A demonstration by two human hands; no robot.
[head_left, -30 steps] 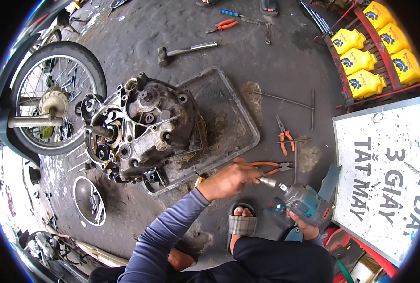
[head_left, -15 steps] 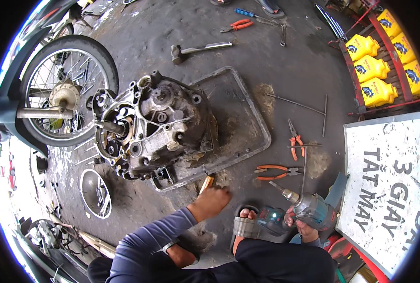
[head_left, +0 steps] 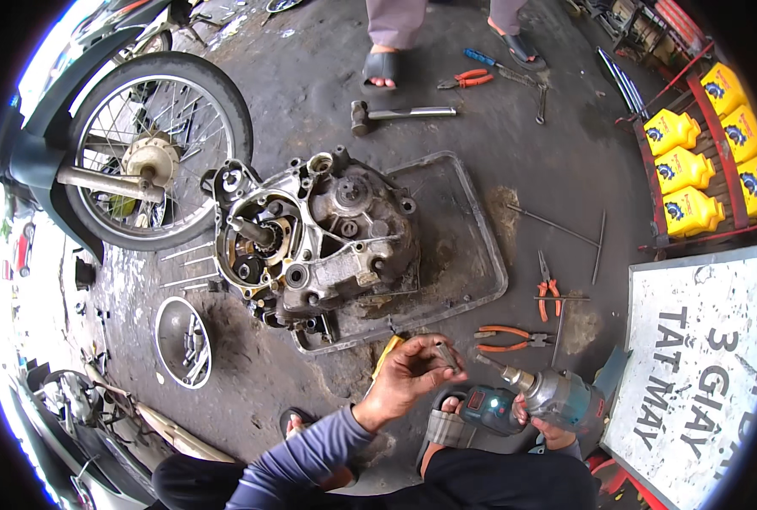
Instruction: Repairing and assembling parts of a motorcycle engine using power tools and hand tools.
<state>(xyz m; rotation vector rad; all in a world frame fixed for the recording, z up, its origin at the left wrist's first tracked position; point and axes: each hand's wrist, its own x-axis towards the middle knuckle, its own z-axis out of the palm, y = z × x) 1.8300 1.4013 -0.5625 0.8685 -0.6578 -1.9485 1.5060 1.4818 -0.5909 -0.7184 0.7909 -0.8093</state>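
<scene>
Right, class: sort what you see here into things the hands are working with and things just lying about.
In use:
left hand with a small metal socket
right hand on the power wrench
engine in its tray

Lying about:
hammer
orange pliers
yellow bottles
motorbike wheel

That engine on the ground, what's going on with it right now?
The engine sits partly opened in a shallow metal tray on the concrete. A person crouches beside it, not touching it. Their left hand pinches a small metal piece, perhaps a socket, in its fingers, just in front of the nose of a cordless impact wrench gripped in the right hand. Pliers lie close by.
</scene>
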